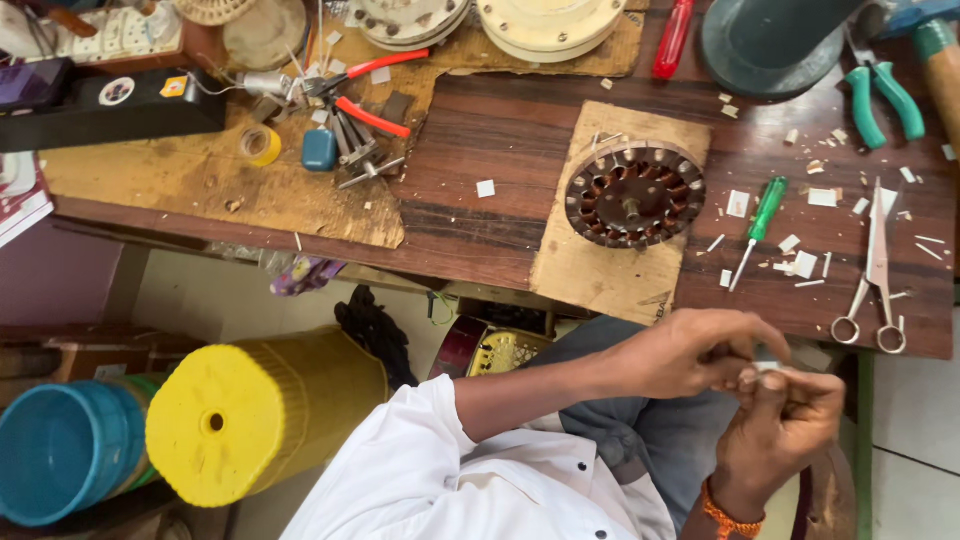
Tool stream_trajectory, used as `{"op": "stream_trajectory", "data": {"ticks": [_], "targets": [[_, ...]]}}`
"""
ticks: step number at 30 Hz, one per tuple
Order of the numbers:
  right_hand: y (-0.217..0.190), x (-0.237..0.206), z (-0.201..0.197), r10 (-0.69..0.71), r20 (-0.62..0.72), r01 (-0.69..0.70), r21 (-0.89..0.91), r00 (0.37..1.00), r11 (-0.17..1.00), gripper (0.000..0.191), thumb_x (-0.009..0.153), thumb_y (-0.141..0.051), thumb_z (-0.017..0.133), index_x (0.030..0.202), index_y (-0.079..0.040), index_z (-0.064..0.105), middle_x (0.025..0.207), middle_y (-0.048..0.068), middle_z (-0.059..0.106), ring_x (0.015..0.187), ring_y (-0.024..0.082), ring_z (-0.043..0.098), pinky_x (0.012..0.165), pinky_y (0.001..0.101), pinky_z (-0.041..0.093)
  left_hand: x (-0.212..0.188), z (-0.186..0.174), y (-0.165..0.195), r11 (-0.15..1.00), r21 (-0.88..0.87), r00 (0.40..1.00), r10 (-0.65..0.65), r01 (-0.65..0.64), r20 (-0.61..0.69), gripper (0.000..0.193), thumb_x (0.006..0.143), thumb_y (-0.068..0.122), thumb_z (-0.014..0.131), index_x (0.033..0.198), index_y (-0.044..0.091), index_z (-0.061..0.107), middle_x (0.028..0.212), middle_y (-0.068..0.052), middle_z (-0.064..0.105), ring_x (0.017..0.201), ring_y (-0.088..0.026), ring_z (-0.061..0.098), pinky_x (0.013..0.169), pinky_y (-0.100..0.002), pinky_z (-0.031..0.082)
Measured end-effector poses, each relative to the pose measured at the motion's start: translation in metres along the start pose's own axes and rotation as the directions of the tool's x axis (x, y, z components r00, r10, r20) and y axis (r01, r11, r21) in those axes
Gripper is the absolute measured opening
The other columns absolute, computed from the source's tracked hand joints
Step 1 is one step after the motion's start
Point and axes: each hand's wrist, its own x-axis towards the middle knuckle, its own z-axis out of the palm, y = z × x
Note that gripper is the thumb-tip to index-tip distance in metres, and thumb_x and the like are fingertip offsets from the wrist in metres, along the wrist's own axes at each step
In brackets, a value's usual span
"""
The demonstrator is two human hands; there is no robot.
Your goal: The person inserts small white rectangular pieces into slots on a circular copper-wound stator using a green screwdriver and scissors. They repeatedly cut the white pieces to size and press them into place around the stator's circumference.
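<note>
Below the table's near edge, my left hand [695, 352] and my right hand [785, 420] meet over my lap. Together they pinch a small white paper piece [768, 367] between fingertips. My left arm wears a white sleeve, and an orange thread circles my right wrist. On the wooden table [480, 150] above them, a round motor stator [633, 195] with copper windings lies on a cardboard sheet [590, 275]. A green-handled screwdriver [764, 216] and steel scissors [877, 270] lie to its right among scattered white paper scraps [800, 265].
Green-handled pliers [882, 98] and a dark round cover [770, 45] sit at the far right. Red-handled pliers [365, 95], a yellow tape roll [262, 146] and metal bits lie at the left. A yellow drum [250, 410] and a blue tub [60, 450] stand on the floor.
</note>
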Motion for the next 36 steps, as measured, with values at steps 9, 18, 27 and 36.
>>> {"op": "stream_trajectory", "data": {"ticks": [9,18,27,36], "targets": [[-0.029,0.094,-0.025,-0.222,0.139,0.223,-0.88,0.965,0.419,0.023,0.107,-0.013,0.079,0.113,0.005,0.066,0.118,0.015,0.06,0.093,0.02,0.065,0.081,0.0344,0.06,0.016,-0.026,0.042,0.99,-0.069,0.985,0.112,-0.122,-0.134,0.027,0.101,0.006,0.07,0.128,0.011,0.066,0.099,0.0,0.072,0.072,-0.005,0.065,0.071,-0.027,0.058],[0.009,0.094,-0.056,-0.266,0.175,0.247,-0.932,0.948,0.267,0.017,0.096,0.001,0.075,0.109,0.002,0.064,0.119,0.017,0.06,0.106,0.028,0.064,0.096,0.0394,0.056,0.016,-0.056,0.048,0.994,-0.069,0.974,0.067,-0.084,-0.218,0.017,0.104,0.019,0.068,0.116,0.007,0.066,0.095,0.0,0.072,0.074,-0.004,0.062,0.067,-0.026,0.057],[-0.033,0.083,-0.047,-0.076,0.127,0.141,-0.962,0.989,0.235,0.035,0.099,0.0,0.077,0.13,0.003,0.061,0.105,0.023,0.07,0.088,0.036,0.069,0.073,0.0446,0.054,0.024,-0.054,0.032,0.784,-0.618,0.985,-0.054,-0.058,-0.161,0.038,0.101,0.023,0.069,0.136,0.013,0.059,0.108,-0.002,0.076,0.094,-0.006,0.069,0.077,-0.025,0.059],[-0.056,0.064,-0.051,0.375,-0.114,-0.334,-0.73,0.92,0.597,0.08,0.095,0.006,0.062,0.165,-0.012,0.03,0.108,0.014,0.065,0.087,0.022,0.069,0.068,0.0312,0.057,0.017,-0.058,0.01,0.923,-0.381,0.963,-0.053,-0.054,-0.264,0.024,0.098,0.021,0.076,0.117,0.005,0.076,0.096,-0.001,0.078,0.066,-0.003,0.067,0.054,-0.022,0.054]]}}
